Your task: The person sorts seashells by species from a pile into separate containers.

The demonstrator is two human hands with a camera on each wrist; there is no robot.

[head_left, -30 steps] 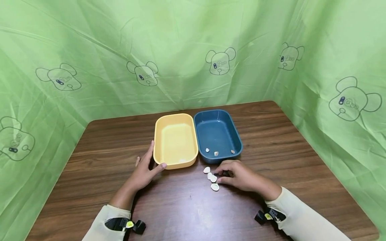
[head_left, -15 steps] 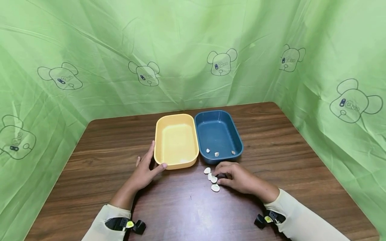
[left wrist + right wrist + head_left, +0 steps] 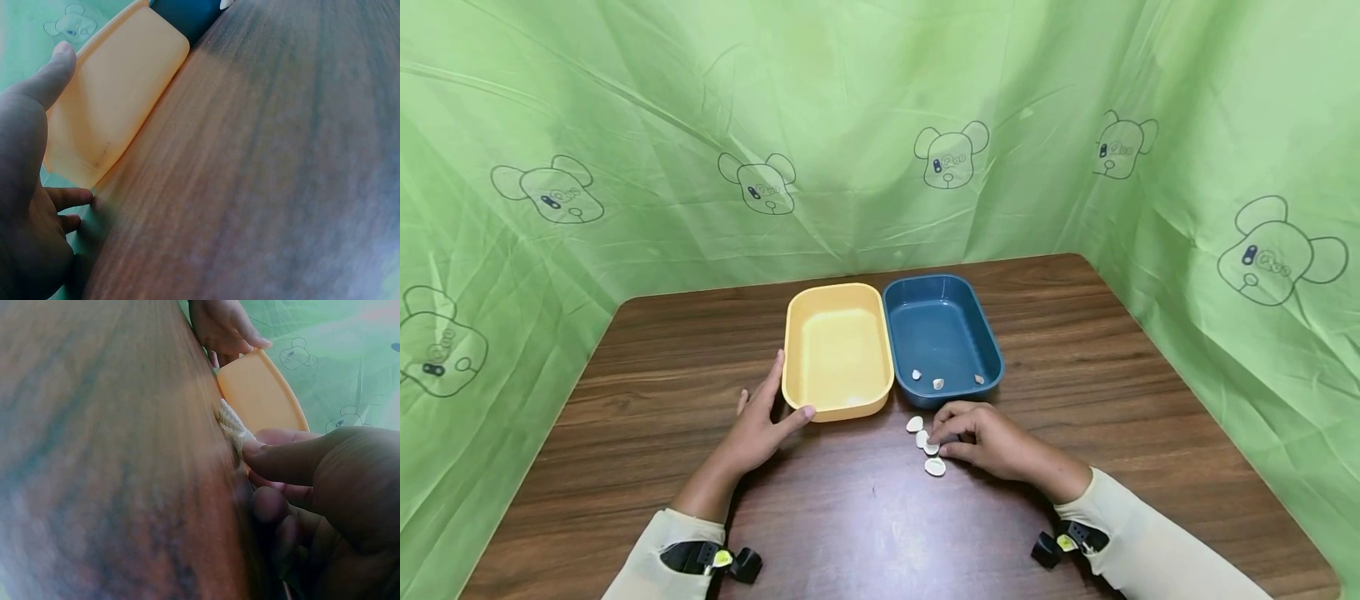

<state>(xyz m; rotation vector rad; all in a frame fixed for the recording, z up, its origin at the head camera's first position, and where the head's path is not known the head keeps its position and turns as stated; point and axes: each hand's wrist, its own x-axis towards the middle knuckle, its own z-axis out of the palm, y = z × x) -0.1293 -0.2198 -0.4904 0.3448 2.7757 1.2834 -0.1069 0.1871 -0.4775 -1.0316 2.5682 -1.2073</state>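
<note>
Pinching ridged shell (image 3: 231,419), touching smooth, round-cornered tray (image 3: 853,412) — right and left hands (image 3: 988,440) (image 3: 758,435).

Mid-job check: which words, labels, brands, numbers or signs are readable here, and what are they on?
Nothing can be read for certain.
Curtain: lettering inside the animal heads, too small and blurred to quote.
Wrist straps: yellow tags, too small to tell if marked.
Yellow tray, blue tray, shells: no text seen.
</note>
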